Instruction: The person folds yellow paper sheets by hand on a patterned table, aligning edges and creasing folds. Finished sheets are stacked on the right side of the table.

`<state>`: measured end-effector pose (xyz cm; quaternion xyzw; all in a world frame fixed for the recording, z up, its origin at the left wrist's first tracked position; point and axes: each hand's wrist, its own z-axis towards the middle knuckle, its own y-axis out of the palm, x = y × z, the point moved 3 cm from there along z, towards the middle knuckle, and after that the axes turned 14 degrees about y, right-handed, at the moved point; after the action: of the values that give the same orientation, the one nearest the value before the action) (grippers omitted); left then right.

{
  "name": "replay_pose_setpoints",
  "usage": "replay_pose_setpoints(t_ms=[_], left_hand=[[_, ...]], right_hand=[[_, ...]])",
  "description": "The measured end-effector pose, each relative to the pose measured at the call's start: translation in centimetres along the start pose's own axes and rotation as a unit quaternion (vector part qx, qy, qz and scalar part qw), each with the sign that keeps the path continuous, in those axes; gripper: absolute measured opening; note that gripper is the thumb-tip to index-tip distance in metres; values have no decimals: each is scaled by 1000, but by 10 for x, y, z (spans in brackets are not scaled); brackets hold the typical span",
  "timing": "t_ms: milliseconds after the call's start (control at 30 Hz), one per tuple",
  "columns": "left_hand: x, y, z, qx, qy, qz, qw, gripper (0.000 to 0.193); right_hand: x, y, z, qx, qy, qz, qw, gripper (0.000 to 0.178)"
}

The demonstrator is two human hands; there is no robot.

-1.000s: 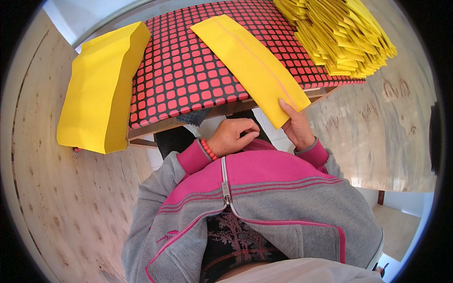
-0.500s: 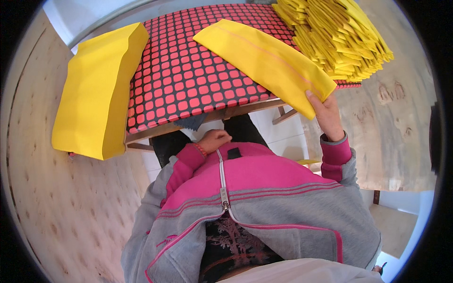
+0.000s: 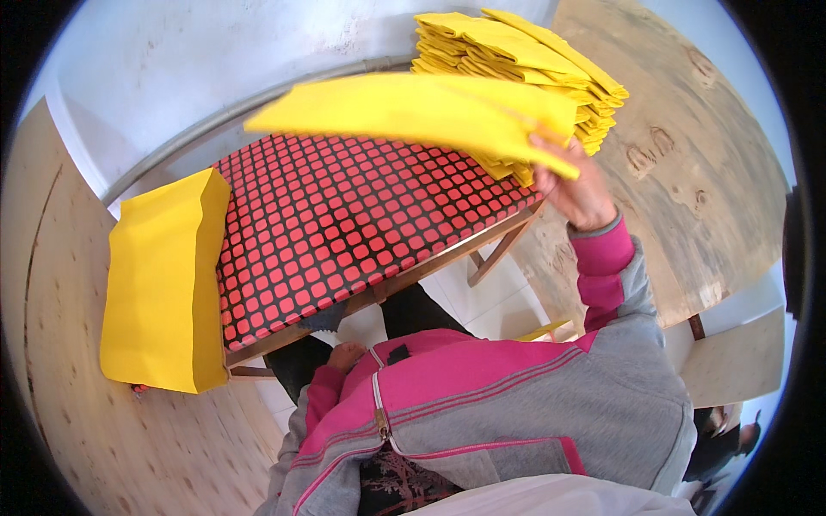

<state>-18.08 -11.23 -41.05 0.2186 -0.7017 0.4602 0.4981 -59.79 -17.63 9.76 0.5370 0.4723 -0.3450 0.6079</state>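
Observation:
A long, flat folded yellow fabric piece (image 3: 387, 105) is held up by one end in my right hand (image 3: 578, 185). The thumb lies over its near end and the fingers are under it. Its far end reaches left above the table, in front of a tall pile of folded yellow fabric pieces (image 3: 503, 43) at the table's far right. Close to my lap, my left hand (image 3: 346, 355) rests by the front of my jacket. Its fingers look curled in, with nothing seen in them.
A red-and-black patterned cloth covers the table (image 3: 344, 215). Off its left end hangs or stands a stack of flat yellow sheets (image 3: 159, 292). Plywood boards (image 3: 671, 172) lie right and left. Another person (image 3: 727, 443) shows partly at the lower right.
My right hand has lifted the yellow piece from over the table up toward the pile. The view has swung right, and my left hand stays near my waist.

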Motion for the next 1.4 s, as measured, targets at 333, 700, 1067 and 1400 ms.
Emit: replay_pose_setpoints(t_ms=[333, 700, 1067, 1400], left_hand=[[26, -7, -2, 2, -99, -120, 988, 31], [-2, -2, -4, -8, -51, -109, 993, 32], [20, -7, -2, 2, -106, -131, 986, 30], [-29, 3, 0, -6, -52, -44, 998, 27]], right_hand=[[-109, -80, 38, 160, -203, 16, 966, 30], [-116, -138, 106, 226, -118, -40, 966, 33], [-118, -184, 69, 224, -90, -54, 969, 26], [-98, -177, 56, 234, -90, -43, 967, 30]])
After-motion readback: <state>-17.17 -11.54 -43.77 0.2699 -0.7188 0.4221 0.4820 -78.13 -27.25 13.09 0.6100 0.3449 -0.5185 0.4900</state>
